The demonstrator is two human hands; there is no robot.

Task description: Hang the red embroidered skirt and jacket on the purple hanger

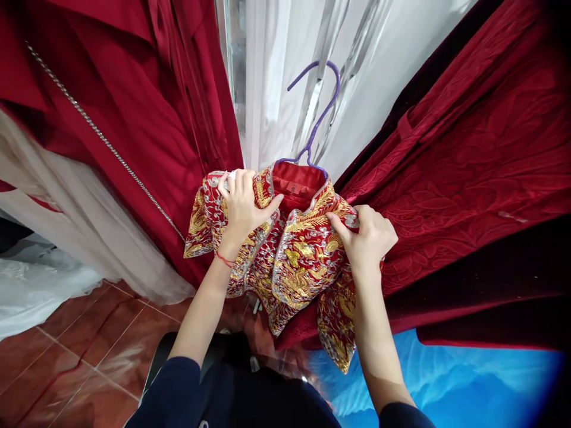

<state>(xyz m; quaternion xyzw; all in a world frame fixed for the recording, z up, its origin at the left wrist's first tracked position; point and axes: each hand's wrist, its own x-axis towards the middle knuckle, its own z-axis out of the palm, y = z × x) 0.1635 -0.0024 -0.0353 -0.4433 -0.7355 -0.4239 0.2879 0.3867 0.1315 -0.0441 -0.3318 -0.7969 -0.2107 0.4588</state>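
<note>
A red jacket [298,255] with gold and silver embroidery hangs on a purple hanger [319,113], its hook standing free above the collar. My left hand [243,205] lies over the jacket's left shoulder, fingers curled round the fabric and thumb pointing at the collar. My right hand [370,238] pinches the right shoulder, fingers closed on the cloth. A red string circles my left wrist. Both sleeves of my dark blue top show at the bottom.
Plain red gowns [147,107] with a silver chain hang at left, a dark red patterned gown [468,154] at right, white fabric [272,77] behind. White tulle [40,279] pools on the brown tiled floor [80,356]. Blue plastic sheeting [446,380] lies at lower right.
</note>
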